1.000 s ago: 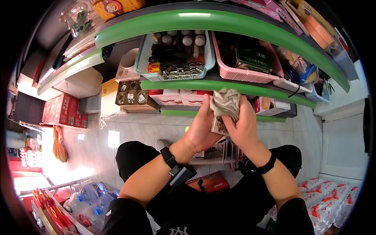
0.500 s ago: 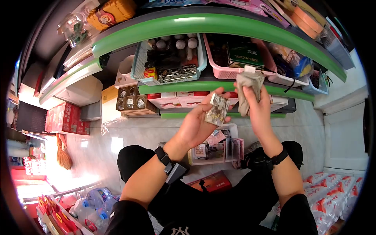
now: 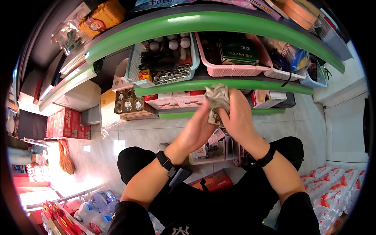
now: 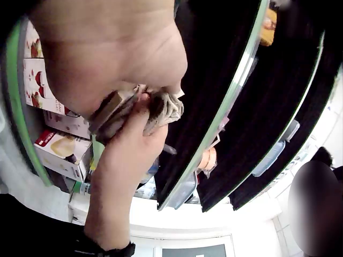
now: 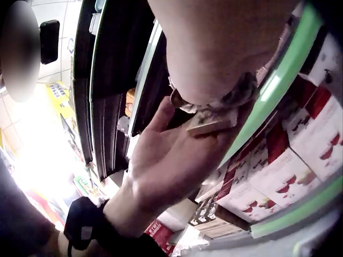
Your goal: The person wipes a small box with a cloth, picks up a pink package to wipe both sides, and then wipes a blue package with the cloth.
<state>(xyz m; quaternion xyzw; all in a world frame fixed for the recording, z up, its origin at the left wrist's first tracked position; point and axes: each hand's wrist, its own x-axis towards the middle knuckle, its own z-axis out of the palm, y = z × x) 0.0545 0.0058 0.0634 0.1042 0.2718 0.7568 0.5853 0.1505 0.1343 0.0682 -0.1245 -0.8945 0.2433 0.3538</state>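
Now the right hand (image 3: 239, 119), gripping the cloth (image 3: 216, 96), has come back onto the pack (image 3: 214, 117) held by the left hand (image 3: 199, 131); wiping likely resumes.

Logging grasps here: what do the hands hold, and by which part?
The left hand holds a small flat pack by its lower end; the right hand grips a crumpled grey cloth bunched over the pack's top.

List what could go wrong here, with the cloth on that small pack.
1. The left hand holds the small pack while the right hand presses the cloth on it; it could slip toward the clear bin below.
2. The cloth is near the green shelf edge and might snag.
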